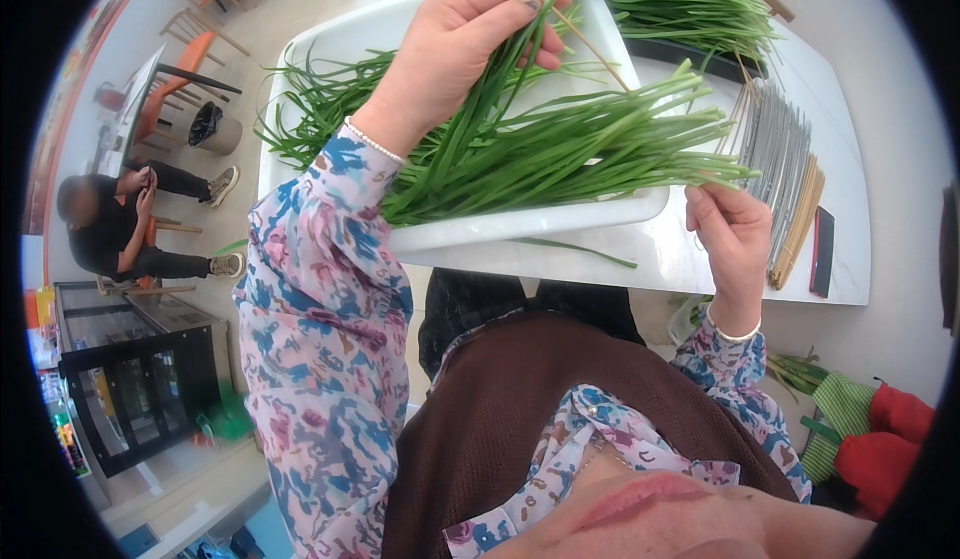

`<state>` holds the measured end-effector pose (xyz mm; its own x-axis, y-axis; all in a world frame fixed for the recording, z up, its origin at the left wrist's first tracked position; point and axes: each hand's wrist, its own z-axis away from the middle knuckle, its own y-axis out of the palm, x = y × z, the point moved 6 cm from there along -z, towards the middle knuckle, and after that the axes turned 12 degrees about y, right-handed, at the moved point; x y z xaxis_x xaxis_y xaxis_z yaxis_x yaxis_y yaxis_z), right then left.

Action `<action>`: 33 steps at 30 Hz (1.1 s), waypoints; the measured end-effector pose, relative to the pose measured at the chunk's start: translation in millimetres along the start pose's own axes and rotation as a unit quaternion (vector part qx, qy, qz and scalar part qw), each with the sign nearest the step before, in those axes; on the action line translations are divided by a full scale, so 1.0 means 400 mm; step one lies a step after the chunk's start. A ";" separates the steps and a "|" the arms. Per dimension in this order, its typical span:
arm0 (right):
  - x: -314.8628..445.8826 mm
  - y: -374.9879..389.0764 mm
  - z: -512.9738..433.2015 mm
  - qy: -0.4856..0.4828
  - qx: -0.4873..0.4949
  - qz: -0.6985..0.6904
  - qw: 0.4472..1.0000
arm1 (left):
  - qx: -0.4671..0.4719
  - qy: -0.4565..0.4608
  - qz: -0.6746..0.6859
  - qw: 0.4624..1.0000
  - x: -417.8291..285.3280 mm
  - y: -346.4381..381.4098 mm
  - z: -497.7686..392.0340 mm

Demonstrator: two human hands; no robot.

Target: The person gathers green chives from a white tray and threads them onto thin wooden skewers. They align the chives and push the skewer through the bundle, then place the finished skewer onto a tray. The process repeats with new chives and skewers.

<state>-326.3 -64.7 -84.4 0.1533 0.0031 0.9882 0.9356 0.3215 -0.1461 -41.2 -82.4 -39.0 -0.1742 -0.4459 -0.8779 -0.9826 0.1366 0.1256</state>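
My left hand [469,52] is closed around a few garlic chives [499,82] and a thin wooden skewer [589,48], above a white plastic tray [525,225]. Beneath it, a heap of garlic chives [540,157] fills much of the tray, with pale stem ends reaching over the right rim. My right hand [727,225] is beside those stem ends, thumb and forefinger pinched together at the tip of a stem; whether it grips that stem is hard to tell. One loose chive leaf [581,247] lies on the marble-patterned table [660,266] in front of the tray.
More chives [690,3] lie on a black tray [697,60] at the back. Metal skewers [772,146], wooden skewers [796,221] and a black-and-red case [822,251] lie at the table's right. A seated person [112,221] is away to the left, near a bin [217,131].
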 end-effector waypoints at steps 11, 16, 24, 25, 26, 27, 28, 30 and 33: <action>-0.009 -0.006 -0.001 0.002 0.005 -0.019 1.000 | 0.010 -0.001 0.044 0.999 0.003 0.004 0.000; -0.008 -0.003 0.001 0.001 0.008 -0.017 1.000 | -0.034 0.005 0.072 0.997 0.005 -0.005 0.003; -0.015 -0.004 -0.001 -0.015 0.007 -0.015 1.000 | -0.006 0.006 0.082 0.997 0.007 0.009 0.004; -0.015 -0.003 -0.001 -0.023 0.005 -0.012 1.000 | 0.002 0.000 0.085 0.996 0.008 0.012 0.006; -0.014 -0.003 -0.002 -0.027 -0.002 -0.009 1.000 | 0.021 0.000 0.094 0.995 0.007 0.016 0.006; -0.014 -0.001 -0.002 -0.031 0.004 -0.011 0.999 | 0.012 -0.005 0.090 0.996 0.009 0.014 0.007; -0.013 -0.001 -0.002 -0.031 0.004 -0.013 0.999 | 0.014 -0.004 0.092 0.996 0.008 0.013 0.006; -0.011 0.000 -0.003 -0.025 0.009 -0.013 1.000 | 0.012 -0.017 0.080 0.997 0.013 0.016 0.009; -0.004 0.003 -0.004 -0.014 0.017 -0.005 1.000 | 0.026 -0.050 0.036 0.998 0.026 0.033 0.016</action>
<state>-324.8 -66.0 -86.3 0.1344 0.0257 0.9906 0.9253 0.3546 -0.1347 -55.5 -79.5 -49.6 -0.2342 -0.3439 -0.9093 -0.9629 0.2110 0.1682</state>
